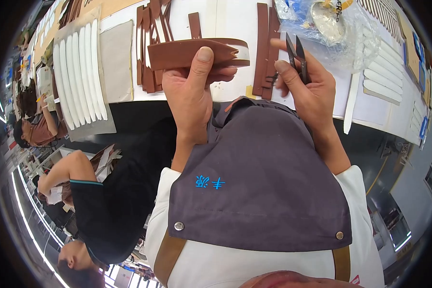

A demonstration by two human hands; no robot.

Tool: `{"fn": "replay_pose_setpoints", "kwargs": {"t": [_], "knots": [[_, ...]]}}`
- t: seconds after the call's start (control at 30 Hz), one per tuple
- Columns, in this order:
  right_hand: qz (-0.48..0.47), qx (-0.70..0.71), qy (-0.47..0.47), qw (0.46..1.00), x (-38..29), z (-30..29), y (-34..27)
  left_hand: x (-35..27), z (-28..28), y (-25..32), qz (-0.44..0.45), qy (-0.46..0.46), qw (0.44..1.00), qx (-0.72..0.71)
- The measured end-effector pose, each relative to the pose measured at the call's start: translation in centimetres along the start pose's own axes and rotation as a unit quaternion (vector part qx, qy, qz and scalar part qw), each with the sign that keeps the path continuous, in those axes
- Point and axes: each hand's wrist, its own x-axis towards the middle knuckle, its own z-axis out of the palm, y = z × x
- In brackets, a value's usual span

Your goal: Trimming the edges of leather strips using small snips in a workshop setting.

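Observation:
My left hand [189,90] grips a brown leather strip [180,54] between thumb and fingers above the table edge. The strip bends back in a loop to the right, showing a pale inner side, and one end tapers to a jagged tip. In my right hand [311,84] is a pair of dark metal scissors [298,57], blades pointing up and slightly apart. Beneath that hand, flat brown strips [262,46] lie side by side on the table. Behind my left hand is a loose pile of brown strips [149,72], some with white sides up.
White table [234,84] ahead. Boards with white strips stand left [81,75] and right [383,72]. A clear plastic bag [320,46] holds a tape roll at the upper right. One white strip [352,104] overhangs the front edge. A co-worker in black [118,187] is close on my left.

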Motion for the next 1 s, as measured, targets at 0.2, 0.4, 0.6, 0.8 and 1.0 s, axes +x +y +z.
{"fn": "replay_pose_setpoints", "kwargs": {"t": [0.2,0.4,0.6,0.8,1.0], "knots": [[0.1,0.05,-0.13,0.985,0.1,-0.6,0.1,-0.4,0.0,0.1,0.007,-0.007,1.0,0.007],[0.223,0.1,-0.149,0.958,-0.2,-0.1,-0.5,-1.0,0.5,0.2,0.018,-0.009,0.999,0.035],[0.262,0.127,-0.14,0.946,0.0,0.2,-0.7,-1.2,0.7,0.4,0.02,0.004,0.999,0.047],[0.26,0.116,-0.15,0.947,0.2,0.1,-0.7,-1.3,0.8,0.4,0.011,-0.01,0.997,0.073],[0.27,0.12,-0.154,0.943,0.3,0.0,-0.8,-1.2,0.5,0.1,0.01,-0.025,0.996,0.087]]}}
